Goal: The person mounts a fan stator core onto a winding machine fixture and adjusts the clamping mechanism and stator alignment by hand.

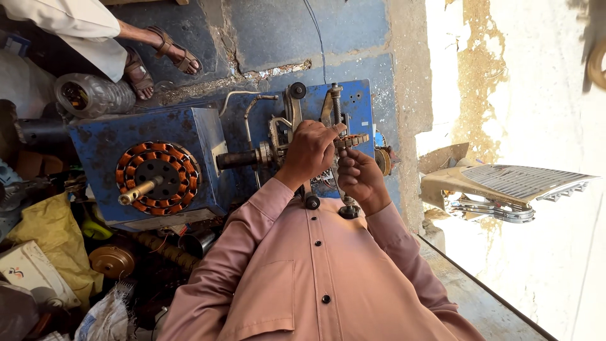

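The left hand (pixel 310 153) closes its grip on the small slotted metal former (pixel 353 140) mounted on the blue winding machine (pixel 350 104), index finger stretched along its top. The right hand (pixel 360 179) sits just below the former, fingers curled narrowly under it; whether they pinch a wire or only steady the part is hard to tell, since the left hand covers most of the contact. Both pink sleeves (pixel 265 202) run back from the former toward the camera.

Just left of the former, a dark shaft (pixel 237 159) leads from the machine's spindle to a blue box-shaped housing (pixel 104 142). On that housing's face sits a round stator with orange copper coils (pixel 158 178), a brass-coloured shaft (pixel 137 191) sticking out of its middle. Above the former rise a threaded rod (pixel 336 101) and a small black knob (pixel 298 90). Two more black knobs (pixel 312 202) lie below the former, against the shirt.

Farther left of the former, the floor holds a clear plastic bottle (pixel 95 95), a yellow cloth (pixel 50 237) and a brass-coloured pulley (pixel 113 260), among clutter too dark to sort out. Well above and left of the former, another person's sandalled feet (pixel 158 60) stand on the concrete. Right of the former, in glaring sunlight, lies a ribbed silver grille (pixel 517 183), its far edge washed out.
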